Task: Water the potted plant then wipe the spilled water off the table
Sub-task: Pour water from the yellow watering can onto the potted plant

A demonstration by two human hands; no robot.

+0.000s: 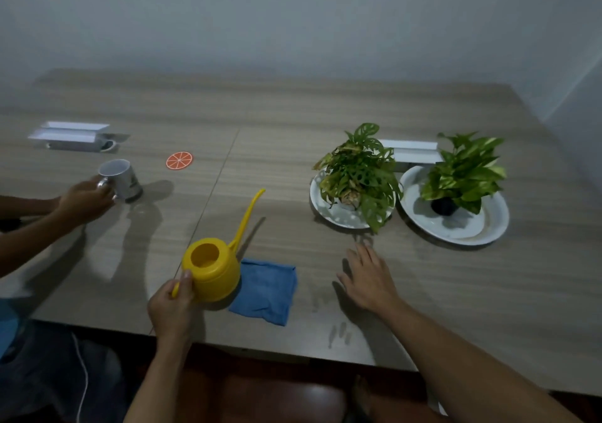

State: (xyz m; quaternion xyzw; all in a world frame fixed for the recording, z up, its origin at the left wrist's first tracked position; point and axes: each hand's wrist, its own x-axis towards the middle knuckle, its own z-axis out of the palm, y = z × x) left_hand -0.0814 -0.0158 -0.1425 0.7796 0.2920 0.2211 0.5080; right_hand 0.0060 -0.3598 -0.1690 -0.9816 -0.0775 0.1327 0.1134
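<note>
The left grip (174,302) clenches the yellow watering can (211,272) handle on the wood-grain surface (293,113); blue cloth (265,290) just right. The right grip (369,276) lies released, potted plant (356,175) beyond it, pale wall (293,15) behind.

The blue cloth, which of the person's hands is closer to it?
The left hand. It grips the yellow watering can, which stands right beside the blue cloth. The right hand rests flat on the table, further off to the cloth's right.
</note>
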